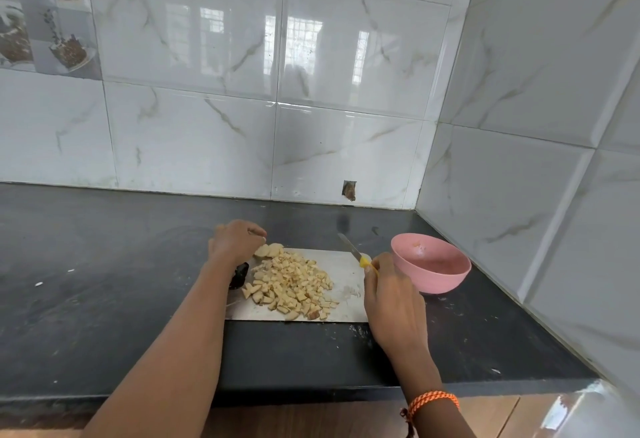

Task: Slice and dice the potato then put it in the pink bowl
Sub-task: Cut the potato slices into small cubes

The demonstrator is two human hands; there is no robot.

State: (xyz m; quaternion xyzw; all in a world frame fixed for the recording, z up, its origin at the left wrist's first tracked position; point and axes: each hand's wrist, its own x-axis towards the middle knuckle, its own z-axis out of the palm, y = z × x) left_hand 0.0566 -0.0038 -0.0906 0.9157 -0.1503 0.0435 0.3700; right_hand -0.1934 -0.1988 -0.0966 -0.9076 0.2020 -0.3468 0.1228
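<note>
Dark counter [104, 281] with cutting board [346, 267]; left hand [235, 241] pinches potato slices [269, 249]; right hand [391, 299] grips knife [351, 250]; diced pieces [291, 281] near the edge may spill; pink bowl [431, 264] beside.

Pink bowl [431, 262]; pale yellow potato dice [291, 281]; yellow knife handle [367, 263]; dark grey worktop [104, 264]; white grey-veined wall tiles [277, 91]; orange-white braided wristband [433, 399].

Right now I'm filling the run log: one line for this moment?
stage: dicing | left hand: holds uncut potato slices | right hand: grips yellow-handled knife | diced potato pile: on board | pink bowl: no dice visible
</note>
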